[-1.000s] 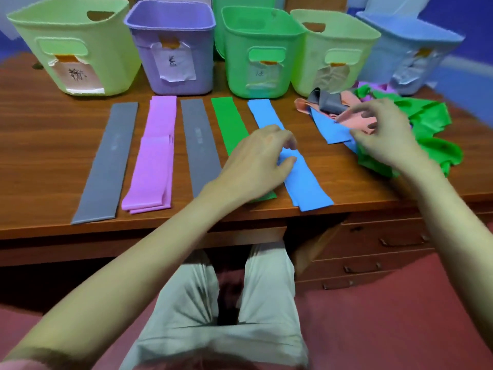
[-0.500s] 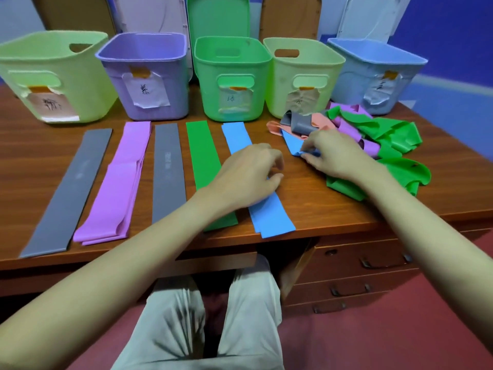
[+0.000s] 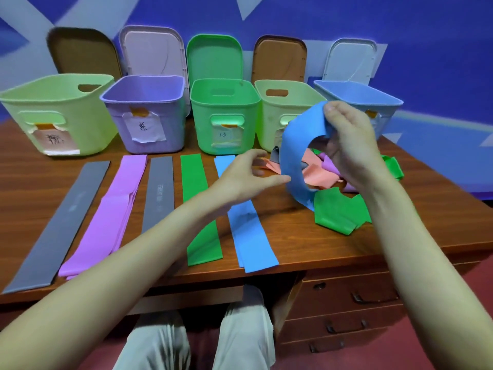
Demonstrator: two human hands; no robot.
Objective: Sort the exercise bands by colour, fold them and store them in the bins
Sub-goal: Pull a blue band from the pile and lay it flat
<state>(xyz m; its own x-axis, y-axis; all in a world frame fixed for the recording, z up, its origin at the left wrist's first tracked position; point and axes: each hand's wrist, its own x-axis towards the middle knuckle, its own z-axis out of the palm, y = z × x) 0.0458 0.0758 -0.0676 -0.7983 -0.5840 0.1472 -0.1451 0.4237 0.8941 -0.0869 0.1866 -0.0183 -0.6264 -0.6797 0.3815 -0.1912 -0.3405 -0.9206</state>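
My right hand (image 3: 346, 145) pinches the top of a blue band (image 3: 296, 150) and holds it up as a loop above the mixed pile (image 3: 338, 209) of green, pink, purple and grey bands. Just left of that loop, my left hand (image 3: 248, 177) hovers with fingers apart, fingertips near its edge and holding nothing. Flat on the desk lie a grey band (image 3: 61, 222), a purple band (image 3: 112, 212), a second grey band (image 3: 158, 193), a green band (image 3: 200, 212) and a blue band (image 3: 250, 236). Behind them stand several bins: light green (image 3: 58, 113), purple (image 3: 146, 113), green (image 3: 224, 116), another light green (image 3: 280, 113) and blue (image 3: 384, 102).
Lids lean against the blue wall behind the bins. The wooden desk (image 3: 32, 188) ends at its front edge just past the band ends, with drawers (image 3: 346, 303) below on the right. My knees show under the desk.
My right hand has lifted a blue band out of the pile, up in front of the bins. My left hand has come off the flat blue band and moved toward the raised one.
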